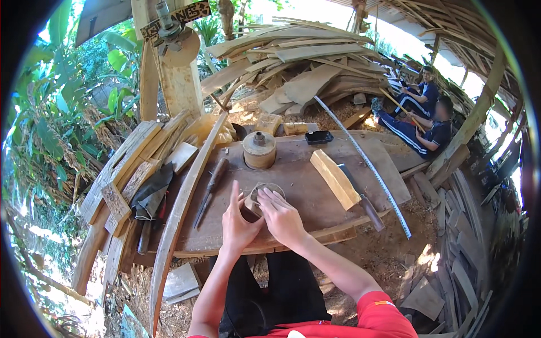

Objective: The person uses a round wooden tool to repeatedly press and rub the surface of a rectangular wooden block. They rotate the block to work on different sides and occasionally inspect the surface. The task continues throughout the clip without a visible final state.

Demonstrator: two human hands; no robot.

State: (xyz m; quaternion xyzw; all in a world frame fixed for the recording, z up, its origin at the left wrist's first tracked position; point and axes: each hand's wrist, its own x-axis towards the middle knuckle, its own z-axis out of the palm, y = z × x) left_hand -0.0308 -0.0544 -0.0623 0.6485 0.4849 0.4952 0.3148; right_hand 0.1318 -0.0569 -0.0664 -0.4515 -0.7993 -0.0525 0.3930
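Note:
Both of my hands rest on a small round wooden piece lying on the dark wooden workbench. My left hand cups its left side with fingers raised. My right hand lies flat over its top and right side, hiding most of it. Behind the piece stands a round wooden cylinder with a small knob on top.
A chisel lies left of my hands. A pale wood block and a large knife lie to the right, with a long metal ruler beyond. Planks are stacked left and behind. Two people sit at the far right.

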